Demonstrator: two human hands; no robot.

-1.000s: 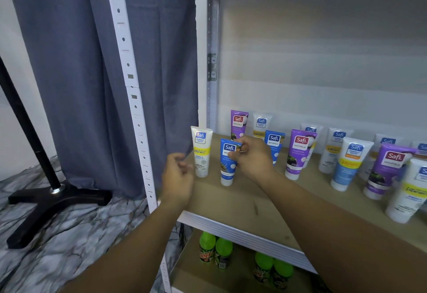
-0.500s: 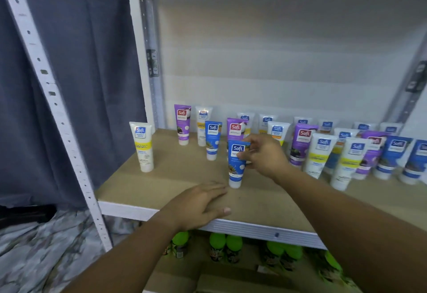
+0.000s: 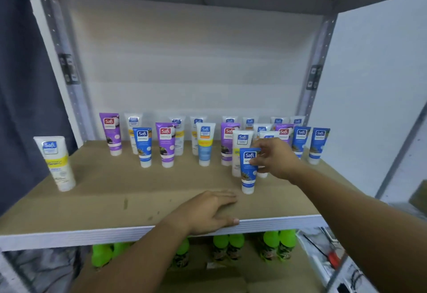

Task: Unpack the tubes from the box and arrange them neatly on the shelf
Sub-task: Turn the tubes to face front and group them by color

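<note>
A blue Safi tube (image 3: 247,172) stands cap-down on the brown shelf board (image 3: 129,188), in front of the other tubes. My right hand (image 3: 276,158) pinches its top edge with thumb and fingers. Flat on the shelf's front edge lies my left hand (image 3: 208,212), fingers straight, holding nothing. Several purple, blue and white tubes (image 3: 166,145) stand in loose rows toward the back. One white and yellow tube (image 3: 56,163) stands alone at the far left. No box is in view.
Green-capped bottles (image 3: 228,244) stand on the lower shelf under the white front rail (image 3: 69,237). Grey metal uprights (image 3: 312,80) frame the bay. A dark curtain (image 3: 20,85) hangs at the left and a white wall is on the right.
My right hand has carried the blue tube rightward along the shelf, away from the white and yellow tube. My left hand has come down flat onto the front edge. The view swung right.
</note>
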